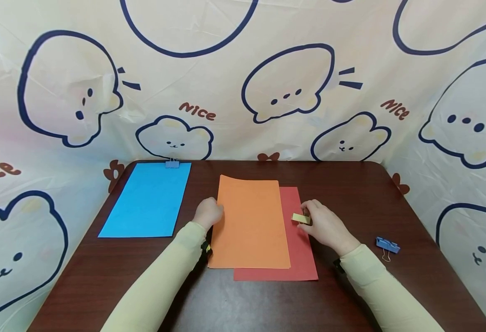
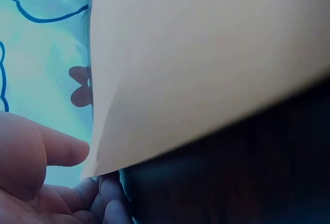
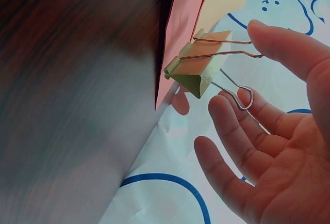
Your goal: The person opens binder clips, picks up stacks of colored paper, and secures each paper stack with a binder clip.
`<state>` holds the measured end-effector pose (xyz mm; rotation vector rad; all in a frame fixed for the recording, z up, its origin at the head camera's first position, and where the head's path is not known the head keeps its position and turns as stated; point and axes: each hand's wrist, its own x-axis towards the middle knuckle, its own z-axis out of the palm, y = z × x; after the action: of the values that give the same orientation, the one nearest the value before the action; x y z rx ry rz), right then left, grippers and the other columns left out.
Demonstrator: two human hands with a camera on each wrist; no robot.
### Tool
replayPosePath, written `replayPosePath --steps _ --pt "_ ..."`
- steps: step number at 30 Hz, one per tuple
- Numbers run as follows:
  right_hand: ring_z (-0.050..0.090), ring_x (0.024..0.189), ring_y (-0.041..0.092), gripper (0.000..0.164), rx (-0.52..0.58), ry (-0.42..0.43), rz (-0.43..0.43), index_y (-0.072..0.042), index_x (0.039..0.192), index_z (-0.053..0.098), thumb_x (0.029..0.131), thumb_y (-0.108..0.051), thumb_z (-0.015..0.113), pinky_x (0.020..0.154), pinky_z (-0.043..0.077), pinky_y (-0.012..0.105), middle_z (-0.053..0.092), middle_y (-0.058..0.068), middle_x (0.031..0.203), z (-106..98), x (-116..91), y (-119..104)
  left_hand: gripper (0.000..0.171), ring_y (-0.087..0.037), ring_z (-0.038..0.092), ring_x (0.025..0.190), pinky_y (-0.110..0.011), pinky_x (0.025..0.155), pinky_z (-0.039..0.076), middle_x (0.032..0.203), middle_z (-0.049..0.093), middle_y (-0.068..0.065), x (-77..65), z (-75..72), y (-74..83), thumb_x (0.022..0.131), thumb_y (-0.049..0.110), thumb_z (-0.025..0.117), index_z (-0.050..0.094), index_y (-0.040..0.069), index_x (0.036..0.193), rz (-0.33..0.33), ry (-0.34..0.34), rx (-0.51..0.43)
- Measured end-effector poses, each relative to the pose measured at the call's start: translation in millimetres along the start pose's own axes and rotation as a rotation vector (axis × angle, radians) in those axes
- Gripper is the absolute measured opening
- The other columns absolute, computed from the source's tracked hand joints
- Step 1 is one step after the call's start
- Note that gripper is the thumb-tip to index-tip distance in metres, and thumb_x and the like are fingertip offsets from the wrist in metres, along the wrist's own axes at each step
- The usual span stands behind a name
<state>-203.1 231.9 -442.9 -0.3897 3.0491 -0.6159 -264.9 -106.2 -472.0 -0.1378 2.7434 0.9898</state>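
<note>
My left hand (image 1: 209, 213) holds the left edge of a stack of orange paper (image 1: 249, 226), thumb on one side and fingers underneath in the left wrist view. That edge is lifted and bent slightly. Partly beneath the orange paper lies red paper (image 1: 303, 249), sticking out to the right and at the front. My right hand (image 1: 328, 226) holds a yellow binder clip (image 3: 198, 64) by its wire handles, the thumb (image 3: 268, 38) at one handle and fingers at the other. The clip is over the red paper's right part, its mouth toward the paper.
Blue paper (image 1: 147, 203) lies at the table's back left, with a blue binder clip (image 1: 172, 163) on its far edge. Another blue binder clip (image 1: 388, 245) rests on the dark wooden table (image 1: 342, 184) to the right. A patterned cloth (image 1: 226, 83) surrounds the table's back and sides.
</note>
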Motion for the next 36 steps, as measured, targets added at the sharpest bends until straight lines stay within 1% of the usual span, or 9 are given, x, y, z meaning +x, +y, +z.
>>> replayPosePath --steps 4,6,13,20,24,28,30,33,36 --pt "0.056 0.088 0.021 0.053 0.006 -0.01 0.004 -0.002 0.124 0.058 0.085 -0.023 0.087 0.08 0.059 0.039 0.061 0.013 0.111 -1.0 0.4 -0.3 0.035 -0.02 0.038 0.056 -0.032 0.057 0.036 0.065 0.039 -0.004 0.9 -1.7 0.2 0.109 0.022 0.046 0.046 0.008 0.077 -0.001 -0.006 -0.012" --pt "0.056 0.087 0.021 0.053 0.006 -0.013 0.001 -0.002 0.124 0.058 0.085 -0.022 0.086 0.079 0.059 0.039 0.062 0.014 0.11 -1.3 0.7 -0.1 0.037 -0.019 0.036 0.054 -0.032 0.056 0.035 0.062 0.037 -0.003 1.2 -2.3 0.1 0.109 0.021 0.046 0.043 0.01 0.074 -0.002 -0.003 -0.018" --pt "0.057 0.086 0.021 0.051 0.002 0.007 -0.017 -0.001 0.124 0.059 0.085 -0.02 0.086 0.077 0.057 0.038 0.062 0.015 0.11 -1.2 0.1 0.6 0.035 -0.018 0.034 0.052 -0.031 0.053 0.033 0.058 0.035 -0.001 2.3 -3.9 -1.6 0.104 0.015 0.053 0.041 0.012 0.071 -0.024 0.0 -0.043" --pt "0.057 0.086 0.021 0.049 0.013 0.023 -0.013 -0.001 0.122 0.058 0.085 -0.019 0.085 0.077 0.057 0.038 0.062 0.014 0.109 -0.7 -0.7 1.2 0.041 -0.017 0.037 0.054 -0.031 0.055 0.034 0.056 0.033 0.001 2.0 -5.1 -4.9 0.101 0.015 0.062 0.039 0.014 0.067 0.0 0.021 -0.059" --pt "0.057 0.087 0.021 0.049 0.022 0.028 -0.007 -0.001 0.121 0.058 0.085 -0.019 0.085 0.078 0.058 0.039 0.062 0.014 0.109 -0.3 -0.4 1.5 0.033 -0.018 0.043 0.061 -0.031 0.059 0.036 0.062 0.039 0.0 0.3 -5.7 -6.2 0.098 0.015 0.066 0.047 0.011 0.072 -0.004 0.042 -0.087" --pt "0.058 0.087 0.021 0.048 0.032 0.033 0.001 -0.002 0.121 0.058 0.085 -0.02 0.085 0.08 0.058 0.04 0.062 0.013 0.109 0.2 0.4 1.9 0.018 -0.02 0.05 0.07 -0.032 0.064 0.041 0.075 0.051 -0.004 -0.8 -6.5 -7.2 0.097 0.014 0.07 0.061 0.005 0.085 -0.007 0.059 -0.103" --pt "0.058 0.088 0.021 0.047 0.037 0.034 0.004 -0.002 0.121 0.058 0.086 -0.02 0.084 0.081 0.058 0.041 0.062 0.013 0.109 0.1 0.6 1.8 0.013 -0.021 0.053 0.074 -0.032 0.066 0.044 0.083 0.058 -0.007 -0.6 -6.8 -8.0 0.095 0.014 0.072 0.066 0.003 0.092 -0.013 0.064 -0.111" --pt "0.058 0.089 0.022 0.048 0.04 0.04 0.004 -0.002 0.121 0.058 0.086 -0.02 0.085 0.081 0.058 0.041 0.062 0.013 0.108 0.0 0.5 1.2 0.015 -0.022 0.057 0.079 -0.034 0.071 0.049 0.096 0.065 -0.012 0.2 -7.3 -9.8 0.094 0.014 0.074 0.069 0.001 0.1 -0.017 0.067 -0.123" --pt "0.059 0.09 0.022 0.048 0.04 0.046 -0.002 -0.002 0.121 0.058 0.085 -0.019 0.085 0.081 0.059 0.04 0.062 0.013 0.109 0.4 0.4 1.1 0.018 -0.024 0.059 0.083 -0.036 0.074 0.053 0.104 0.067 -0.015 0.5 -8.2 -11.7 0.093 0.013 0.076 0.07 -0.001 0.104 -0.012 0.066 -0.131"
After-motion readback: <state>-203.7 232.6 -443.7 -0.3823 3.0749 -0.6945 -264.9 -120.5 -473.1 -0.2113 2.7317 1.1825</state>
